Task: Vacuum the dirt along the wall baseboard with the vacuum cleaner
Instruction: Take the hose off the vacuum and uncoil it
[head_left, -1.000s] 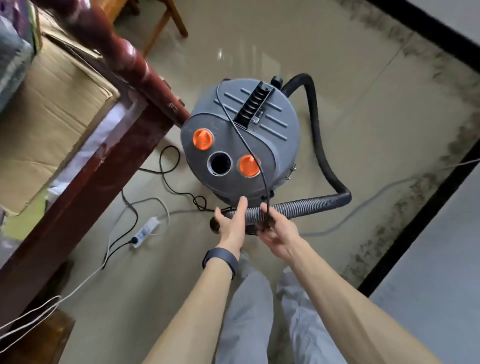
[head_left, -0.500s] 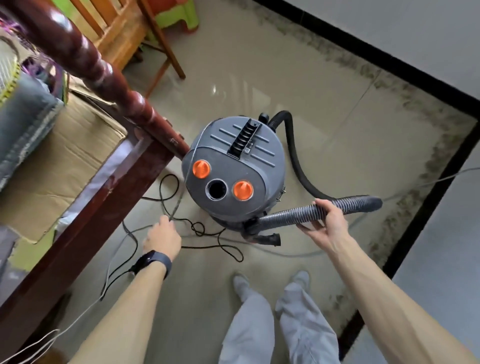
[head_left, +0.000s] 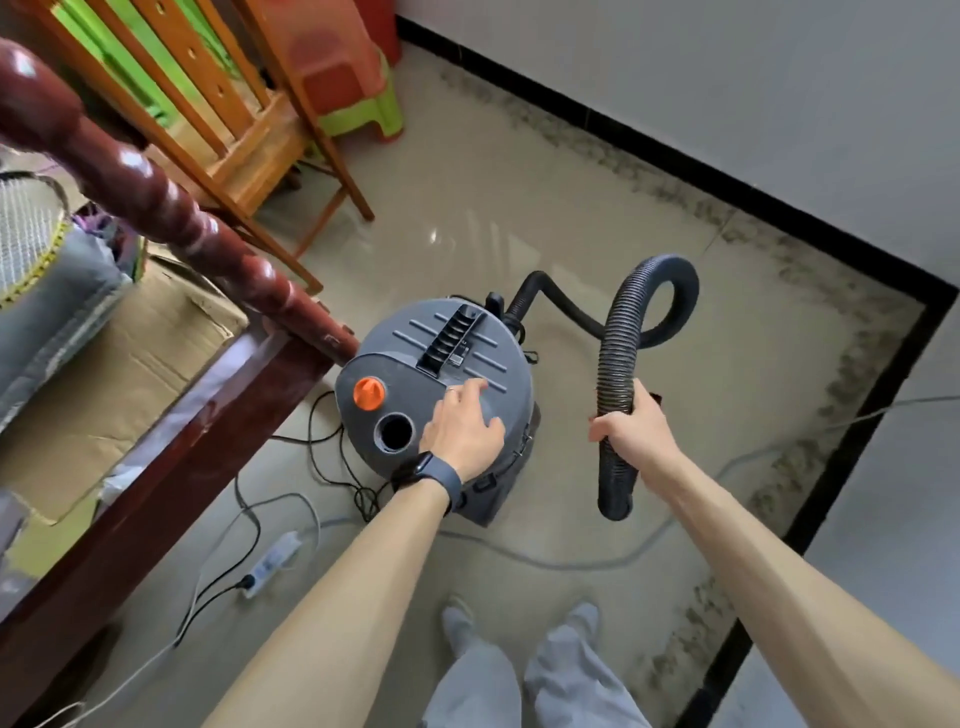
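A grey canister vacuum cleaner (head_left: 415, 358) with an orange knob (head_left: 369, 393) stands on the tiled floor. My left hand (head_left: 460, 428) lies on its lid where the second orange knob sat, fingers loosely bent over it. My right hand (head_left: 631, 428) grips the black ribbed hose (head_left: 618, 338) near its open end (head_left: 613, 512), which points down at the floor. The hose loops up behind my hand and back to the canister. Dark dirt (head_left: 841, 379) lies in a band along the black baseboard (head_left: 878, 384) on the right and along the far wall.
A dark red wooden bed frame (head_left: 171, 395) stands close on the left, with cardboard on it. A wooden chair (head_left: 249, 130) and red and green stools (head_left: 353, 78) are at the back. A power strip (head_left: 272, 564) and cords (head_left: 332, 457) lie on the floor. My feet (head_left: 519, 623) are below.
My right hand has lifted the hose, and its end now hangs downward instead of lying sideways. My left hand has moved from beside the cord onto the vacuum's lid. The view has shifted back.
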